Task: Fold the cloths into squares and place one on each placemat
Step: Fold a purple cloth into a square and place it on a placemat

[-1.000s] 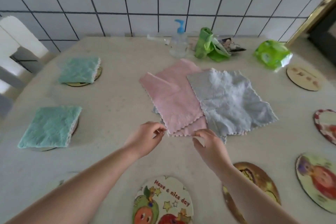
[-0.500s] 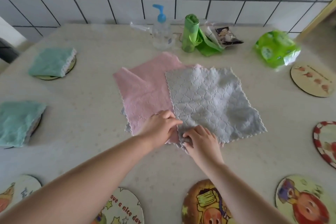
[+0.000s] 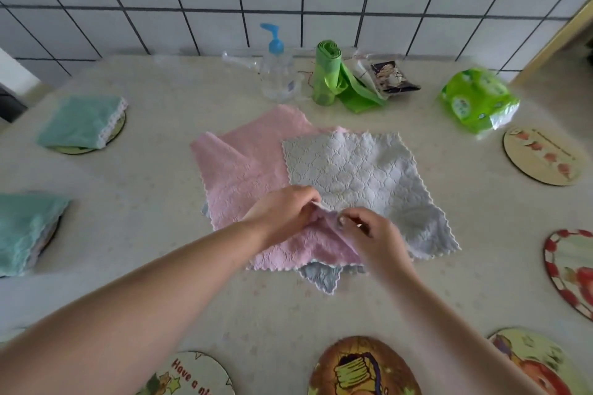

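A pile of cloths lies mid-table: a pink cloth (image 3: 244, 170), a grey cloth (image 3: 362, 170) overlapping its right side, and a blue-grey cloth (image 3: 322, 279) peeking out underneath. My left hand (image 3: 282, 215) and my right hand (image 3: 375, 240) pinch the pink cloth's near corner, lifted and bunched between them. Two folded green cloths rest on placemats at the left, one far (image 3: 81, 120) and one near (image 3: 25, 231). Bare placemats lie at the far right (image 3: 542, 157), right edge (image 3: 571, 269), near right (image 3: 529, 362), near centre (image 3: 359, 369) and near left (image 3: 192, 375).
Along the tiled wall stand a pump bottle (image 3: 276, 74), a green bag roll (image 3: 327, 74), a dark packet (image 3: 393, 77) and a green tissue pack (image 3: 478, 99). The table (image 3: 144, 189) is cream with a faint pattern.
My hands moved from the pile's near edge up onto the cloths and pulled a pink corner up between them. The view shifted right and closer.
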`<state>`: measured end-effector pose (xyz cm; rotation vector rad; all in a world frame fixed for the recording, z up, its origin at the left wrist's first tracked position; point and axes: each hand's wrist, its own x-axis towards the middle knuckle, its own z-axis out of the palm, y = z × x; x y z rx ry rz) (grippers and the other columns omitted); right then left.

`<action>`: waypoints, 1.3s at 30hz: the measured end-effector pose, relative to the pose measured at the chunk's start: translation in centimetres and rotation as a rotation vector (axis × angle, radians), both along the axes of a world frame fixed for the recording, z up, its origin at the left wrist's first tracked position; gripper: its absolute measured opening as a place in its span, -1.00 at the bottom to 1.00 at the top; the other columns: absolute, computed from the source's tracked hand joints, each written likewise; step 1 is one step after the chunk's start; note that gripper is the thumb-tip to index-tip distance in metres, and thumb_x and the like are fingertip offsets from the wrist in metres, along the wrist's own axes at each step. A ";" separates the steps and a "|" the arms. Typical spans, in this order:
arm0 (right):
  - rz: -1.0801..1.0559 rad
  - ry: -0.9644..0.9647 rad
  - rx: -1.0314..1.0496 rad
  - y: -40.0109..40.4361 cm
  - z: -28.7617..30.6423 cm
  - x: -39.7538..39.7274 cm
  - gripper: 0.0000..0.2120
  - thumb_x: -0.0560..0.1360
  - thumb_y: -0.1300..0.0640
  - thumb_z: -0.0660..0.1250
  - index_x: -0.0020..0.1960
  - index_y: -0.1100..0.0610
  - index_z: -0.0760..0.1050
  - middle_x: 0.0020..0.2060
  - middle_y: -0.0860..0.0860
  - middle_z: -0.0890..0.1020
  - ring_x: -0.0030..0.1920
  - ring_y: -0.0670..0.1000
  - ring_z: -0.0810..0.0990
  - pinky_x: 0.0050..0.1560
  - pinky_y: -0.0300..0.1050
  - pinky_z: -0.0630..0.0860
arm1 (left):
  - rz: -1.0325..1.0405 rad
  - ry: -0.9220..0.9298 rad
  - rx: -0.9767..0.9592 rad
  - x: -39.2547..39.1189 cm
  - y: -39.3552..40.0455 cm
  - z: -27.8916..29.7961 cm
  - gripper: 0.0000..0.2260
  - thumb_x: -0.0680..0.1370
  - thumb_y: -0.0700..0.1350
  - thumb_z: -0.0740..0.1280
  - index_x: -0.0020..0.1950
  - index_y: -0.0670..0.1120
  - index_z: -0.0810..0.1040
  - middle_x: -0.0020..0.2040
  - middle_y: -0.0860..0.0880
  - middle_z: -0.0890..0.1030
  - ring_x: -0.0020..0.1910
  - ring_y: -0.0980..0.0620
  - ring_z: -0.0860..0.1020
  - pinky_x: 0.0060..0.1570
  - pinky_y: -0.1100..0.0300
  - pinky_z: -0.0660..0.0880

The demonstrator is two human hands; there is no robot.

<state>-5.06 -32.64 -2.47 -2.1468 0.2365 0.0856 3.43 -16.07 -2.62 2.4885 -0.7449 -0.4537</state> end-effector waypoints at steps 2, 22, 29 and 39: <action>-0.022 -0.118 -0.047 -0.2 2.5 0.6 -0.92 0.51 0.11 0.28 -0.11 -0.03 0.53 -0.35 -0.18 0.58 -0.48 -0.16 0.47 -0.48 -0.38 0.34 | 0.051 0.005 -0.052 0.3 -0.2 0.6 -0.86 0.57 -0.14 0.18 -0.02 -0.02 0.53 -0.08 0.07 0.60 -0.13 0.10 0.56 -0.13 0.12 0.54; -0.006 -0.832 -0.299 4.7 20.1 1.4 -0.83 0.43 0.29 0.37 -0.03 0.10 0.62 -0.15 -0.09 0.53 -0.18 -0.20 0.50 -0.16 -0.49 0.38 | 0.314 -0.808 -0.089 0.7 11.9 16.3 -0.77 0.31 -0.02 0.33 -0.07 -0.04 0.58 -0.06 -0.02 0.62 0.04 -0.14 0.51 0.13 0.02 0.28; -0.078 -0.643 -0.180 9.5 19.8 3.5 -0.88 0.49 0.17 0.31 -0.03 0.02 0.59 -0.20 -0.11 0.62 -0.18 -0.24 0.55 -0.15 -0.37 0.39 | 0.527 -0.388 -0.205 -0.7 23.8 16.7 -0.93 0.39 -0.05 0.35 -0.29 0.02 0.49 -0.36 0.07 0.53 -0.30 -0.02 0.49 -0.26 0.14 0.42; -0.123 -0.586 -0.106 17.6 19.0 4.3 -0.92 0.51 0.09 0.30 -0.10 -0.02 0.57 -0.38 -0.19 0.56 -0.36 -0.19 0.49 -0.29 -0.19 0.38 | 0.610 -0.086 -0.800 -1.9 35.5 18.4 -0.88 0.49 -0.01 0.36 -0.07 -0.01 0.64 0.00 -0.17 0.65 0.02 -0.13 0.59 0.20 -0.16 0.44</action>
